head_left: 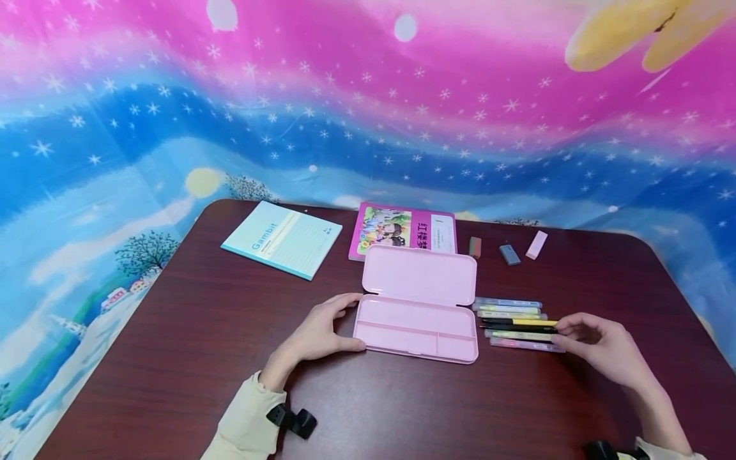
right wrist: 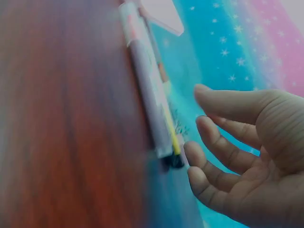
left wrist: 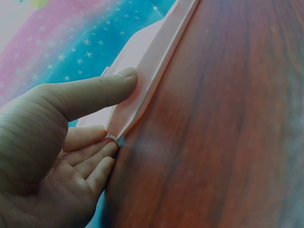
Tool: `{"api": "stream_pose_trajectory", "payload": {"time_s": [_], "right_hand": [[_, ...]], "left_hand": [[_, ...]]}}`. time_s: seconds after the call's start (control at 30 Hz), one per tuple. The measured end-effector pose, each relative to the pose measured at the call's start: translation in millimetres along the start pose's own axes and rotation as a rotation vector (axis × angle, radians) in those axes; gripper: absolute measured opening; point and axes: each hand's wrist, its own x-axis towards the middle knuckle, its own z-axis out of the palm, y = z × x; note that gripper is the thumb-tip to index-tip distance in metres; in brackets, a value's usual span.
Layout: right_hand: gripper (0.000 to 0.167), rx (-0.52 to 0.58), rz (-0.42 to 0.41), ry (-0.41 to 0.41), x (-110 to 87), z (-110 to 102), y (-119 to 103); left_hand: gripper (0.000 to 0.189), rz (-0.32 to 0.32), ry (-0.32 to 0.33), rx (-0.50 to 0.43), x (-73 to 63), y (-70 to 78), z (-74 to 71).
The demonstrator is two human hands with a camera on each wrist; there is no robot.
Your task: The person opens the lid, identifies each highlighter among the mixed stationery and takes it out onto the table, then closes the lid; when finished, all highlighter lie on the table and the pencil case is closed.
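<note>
A pink pencil case [head_left: 397,313] lies with its lid [head_left: 420,275] folded back; its tray shows bare compartments. My left hand [head_left: 322,329] holds the left end of the case, thumb along the front wall and fingers round by the back corner. In the left wrist view, the thumb [left wrist: 109,90] lies against the pink side wall. Just right of the case, several pens and markers [head_left: 517,314] lie side by side, one of them yellow and black. My right hand [head_left: 604,348] is by their right ends, fingers loosely bent and apart, with nothing gripped between them.
Behind the case lies a pink illustrated book [head_left: 379,233], partly covered by the lid. A light blue notebook [head_left: 282,239] is at the back left. At the back right are a red-green eraser [head_left: 475,246], a blue-grey block [head_left: 509,254] and a pale pink block [head_left: 537,245].
</note>
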Motion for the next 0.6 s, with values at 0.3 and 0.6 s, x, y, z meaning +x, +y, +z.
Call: {"api": "stream_pose_trajectory", "payload": {"time_s": [0.3, 0.6], "right_hand": [[0.03, 0.27, -0.085, 0.016, 18.5, 11, -28], [0.024, 0.442, -0.129, 0.0, 46.3, 34, -59]], "left_hand": [[0.077, 0.001, 0.004, -0.002, 0.2, 0.1, -0.3], [0.077, 0.007, 0.006, 0.007, -0.7, -1.3, -1.4]]}}
